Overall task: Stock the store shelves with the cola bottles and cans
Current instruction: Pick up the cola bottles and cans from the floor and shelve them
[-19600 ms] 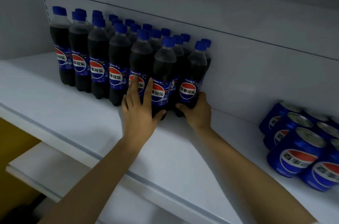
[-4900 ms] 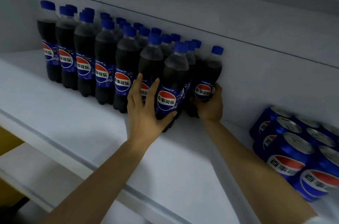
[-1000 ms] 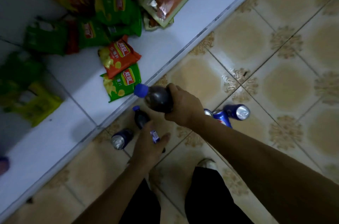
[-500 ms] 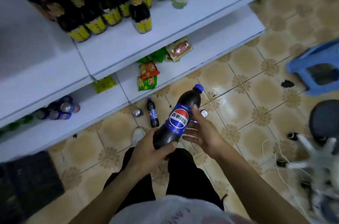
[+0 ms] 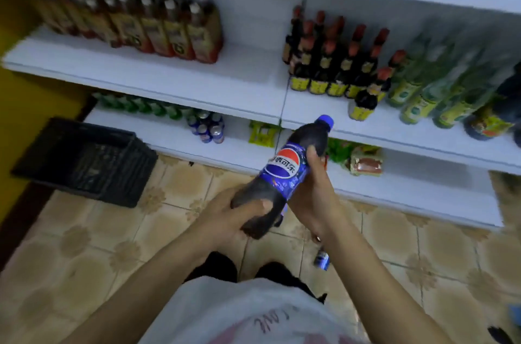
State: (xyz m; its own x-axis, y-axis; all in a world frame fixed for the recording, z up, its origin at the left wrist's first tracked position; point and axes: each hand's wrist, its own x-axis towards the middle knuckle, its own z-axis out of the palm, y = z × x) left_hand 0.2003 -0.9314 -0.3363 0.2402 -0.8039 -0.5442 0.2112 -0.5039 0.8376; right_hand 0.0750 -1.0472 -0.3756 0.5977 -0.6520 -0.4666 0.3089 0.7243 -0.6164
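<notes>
A cola bottle is held tilted at frame centre. Its base is gripped by the left hand, its labelled side by the right hand.

The cola bottle wears a blue wrap label with the red, white and blue Pepsi globe; across the globe's white band run the Chinese characters 百事可乐, slightly blurred; the white shirt bears dark handwritten-style lettering, upside down and not legible; the yellow labels on the dark bottles near the front edge of the middle shelf are too blurred to read.
</notes>
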